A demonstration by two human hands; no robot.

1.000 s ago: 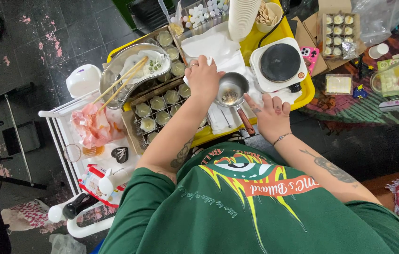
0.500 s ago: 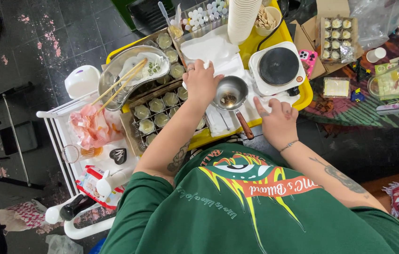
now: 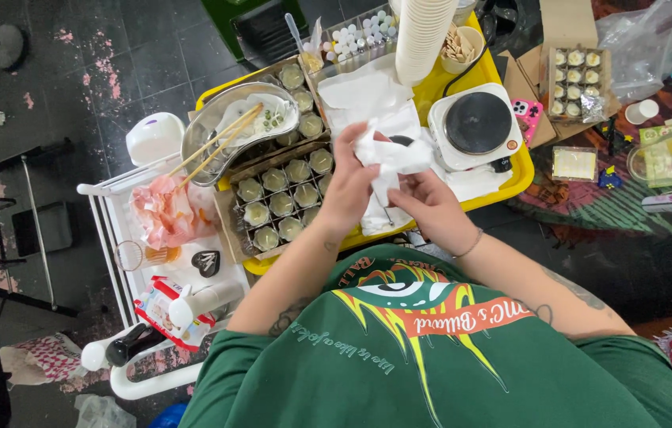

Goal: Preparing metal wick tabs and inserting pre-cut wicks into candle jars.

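Both hands meet over the near edge of the yellow tray (image 3: 520,170). The left hand (image 3: 349,190) and right hand (image 3: 429,208) each grip a crumpled white paper towel (image 3: 391,155), bunched over a small dark pan (image 3: 402,141) that barely shows. At 2 o'clock, just beside, sits the white hot plate (image 3: 476,125); at 9 o'clock, the rack of small jars (image 3: 284,198). Bare tray room lies only at 3 o'clock, near the rim.

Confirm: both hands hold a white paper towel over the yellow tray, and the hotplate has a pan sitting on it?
Not quite. In the head view the hotplate is bare, with no pan on it. The rest holds: left hand and right hand hold the paper towel over the yellow tray.
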